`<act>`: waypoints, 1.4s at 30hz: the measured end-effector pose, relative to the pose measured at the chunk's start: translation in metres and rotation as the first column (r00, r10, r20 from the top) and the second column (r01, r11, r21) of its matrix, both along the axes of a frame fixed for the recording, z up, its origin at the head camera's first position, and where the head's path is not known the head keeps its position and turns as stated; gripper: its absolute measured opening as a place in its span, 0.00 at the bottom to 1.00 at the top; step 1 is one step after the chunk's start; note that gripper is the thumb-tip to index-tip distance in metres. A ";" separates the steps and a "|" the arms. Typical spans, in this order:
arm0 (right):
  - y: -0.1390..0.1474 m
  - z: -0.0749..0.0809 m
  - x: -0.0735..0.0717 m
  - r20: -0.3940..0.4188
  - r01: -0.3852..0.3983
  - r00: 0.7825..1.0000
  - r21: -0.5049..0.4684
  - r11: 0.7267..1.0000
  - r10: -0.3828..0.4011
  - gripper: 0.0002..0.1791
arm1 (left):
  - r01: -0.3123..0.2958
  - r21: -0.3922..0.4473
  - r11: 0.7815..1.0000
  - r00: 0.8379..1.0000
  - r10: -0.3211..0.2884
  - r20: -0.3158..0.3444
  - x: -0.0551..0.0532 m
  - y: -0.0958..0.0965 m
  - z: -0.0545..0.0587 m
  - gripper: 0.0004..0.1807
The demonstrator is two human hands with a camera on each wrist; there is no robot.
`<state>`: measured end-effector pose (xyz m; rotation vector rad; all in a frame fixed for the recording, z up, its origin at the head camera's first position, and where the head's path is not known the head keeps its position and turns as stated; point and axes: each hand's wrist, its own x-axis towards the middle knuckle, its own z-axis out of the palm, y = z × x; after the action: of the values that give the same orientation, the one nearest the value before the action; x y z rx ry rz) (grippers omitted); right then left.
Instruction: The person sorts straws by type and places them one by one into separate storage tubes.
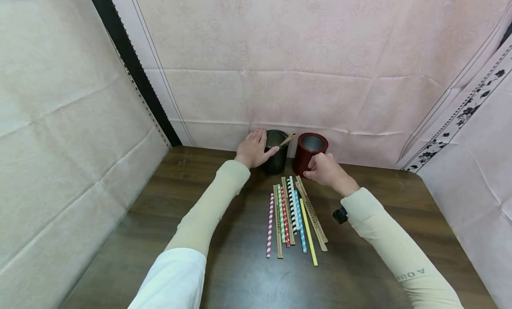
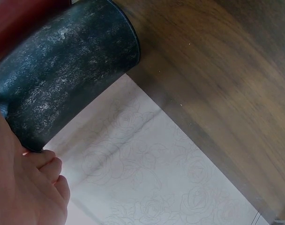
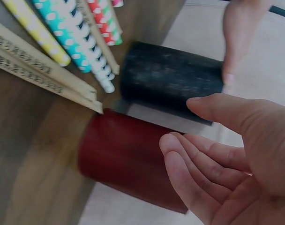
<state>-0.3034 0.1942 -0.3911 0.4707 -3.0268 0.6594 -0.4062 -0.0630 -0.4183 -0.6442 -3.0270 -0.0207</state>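
Observation:
A black cup (image 1: 274, 160) stands at the back of the table, with thin tan paper-wrapped sticks (image 1: 288, 139) leaning out of its mouth. My left hand (image 1: 254, 150) holds this cup at its rim, the thumb reaching across the near side. To its right is a dark red cup (image 1: 303, 159). Close in front of that one is my right hand (image 1: 327, 170), its fingers loosely bent and nothing between thumb and fingertips, as the right wrist view shows. Before the cups lie several patterned paper straws (image 1: 292, 206) and paper-wrapped sticks (image 1: 312, 211).
The dark wooden table (image 1: 240, 278) meets a pale cloth wall (image 1: 304, 95) right behind the cups. More cloth hangs at the left and right sides. A small black device (image 1: 340, 215) sits at my right wrist.

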 end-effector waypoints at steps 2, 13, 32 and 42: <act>0.001 -0.008 0.000 0.005 0.001 1.000 -0.004 1.000 -0.001 0.10 | -0.002 -0.001 1.000 1.000 0.002 0.002 -0.001 0.000 0.000 0.52; 0.003 -0.048 -0.004 0.113 0.017 0.993 -0.018 1.000 -0.015 0.28 | 0.015 0.024 1.000 1.000 -0.015 -0.009 0.002 -0.001 0.002 0.52; 0.005 -0.086 -0.012 0.166 0.066 0.984 0.027 0.997 -0.070 0.33 | 0.022 0.008 1.000 1.000 -0.022 -0.021 0.004 0.000 0.004 0.51; 0.003 -0.089 -0.015 0.233 0.092 0.968 0.026 0.995 -0.095 0.33 | 0.018 0.006 1.000 1.000 -0.017 -0.016 0.003 -0.002 0.002 0.52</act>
<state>-0.3189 0.1971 -0.4796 0.2646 -3.2514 0.7360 -0.4028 -0.0645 -0.4167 -0.6670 -3.0046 -0.0250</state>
